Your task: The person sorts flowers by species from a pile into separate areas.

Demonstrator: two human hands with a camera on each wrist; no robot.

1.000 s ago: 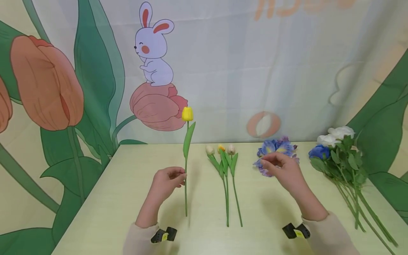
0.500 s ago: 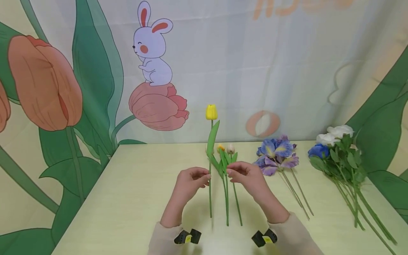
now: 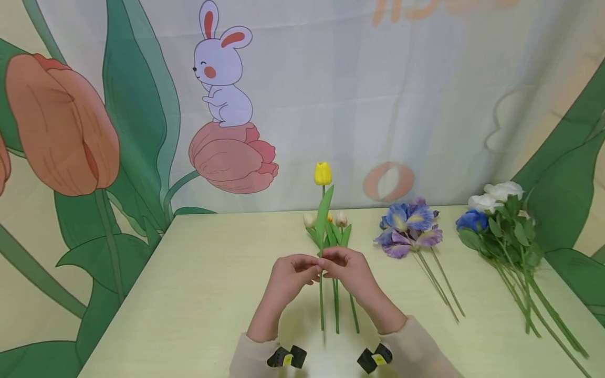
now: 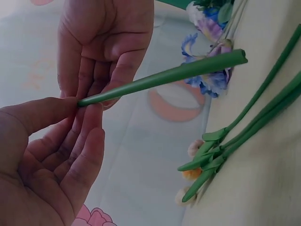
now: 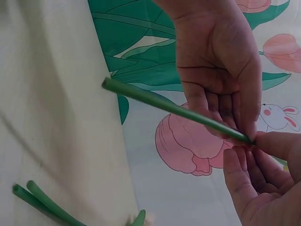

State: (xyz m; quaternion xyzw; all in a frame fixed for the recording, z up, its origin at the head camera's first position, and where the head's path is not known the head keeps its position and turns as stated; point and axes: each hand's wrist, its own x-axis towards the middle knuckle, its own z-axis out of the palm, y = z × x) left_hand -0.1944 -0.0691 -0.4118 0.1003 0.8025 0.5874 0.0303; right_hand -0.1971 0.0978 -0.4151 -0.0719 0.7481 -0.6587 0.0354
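A yellow tulip [image 3: 323, 174] stands upright above the table in the head view, its long green leaf [image 3: 324, 212] below the bloom. My left hand [image 3: 294, 274] pinches its stem between thumb and fingers. From the other side my right hand [image 3: 348, 269] pinches the same stem, and the two sets of fingertips meet there. In the left wrist view the lower stem [image 4: 164, 77] juts out from between both hands; the bloom is out of sight. Behind the hands lie several tulips, two with pale heads [image 3: 341, 219] and one orange-yellow, partly covered.
Blue and purple irises [image 3: 408, 226] lie on the pale table [image 3: 189, 294] to the right of the hands. Farther right is a bunch of white roses [image 3: 501, 194] and a blue rose [image 3: 471, 221] with long stems. A printed cloth [image 3: 321, 94] hangs behind the table.
My left hand has carried the yellow tulip rightward, in front of the lying tulips. My right hand has come left from above the irises and taken hold of the stem.
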